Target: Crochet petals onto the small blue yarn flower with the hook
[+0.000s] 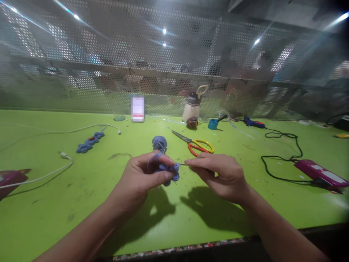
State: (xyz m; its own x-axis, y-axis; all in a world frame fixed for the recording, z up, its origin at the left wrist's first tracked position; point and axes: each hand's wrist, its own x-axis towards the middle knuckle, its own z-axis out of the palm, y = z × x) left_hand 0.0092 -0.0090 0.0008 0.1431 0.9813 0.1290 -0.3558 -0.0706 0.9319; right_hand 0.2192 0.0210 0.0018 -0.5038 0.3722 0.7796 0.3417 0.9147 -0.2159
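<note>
Between thumb and fingers, my left hand (144, 171) pinches a small blue-purple crochet piece (173, 171), with a strand of yarn looped over the forefinger. My right hand (218, 173) grips a thin crochet hook (184, 165), whose tip meets the right edge of the piece; most of its handle is hidden in the fingers. Just beyond my left hand sits a ball of blue-purple yarn (159, 143). Scissors (195, 142) with one red and one yellow handle loop lie open beyond my right hand.
A finished-looking blue crochet strip (89, 142) and white cables (68, 160) lie left. Behind stand a phone (137, 108), a bottle (191, 107), a dark red-black yarn ball (192, 123) and a blue tape roll (213, 124). Right are a glue gun (253, 122) and magenta power strip (321, 173).
</note>
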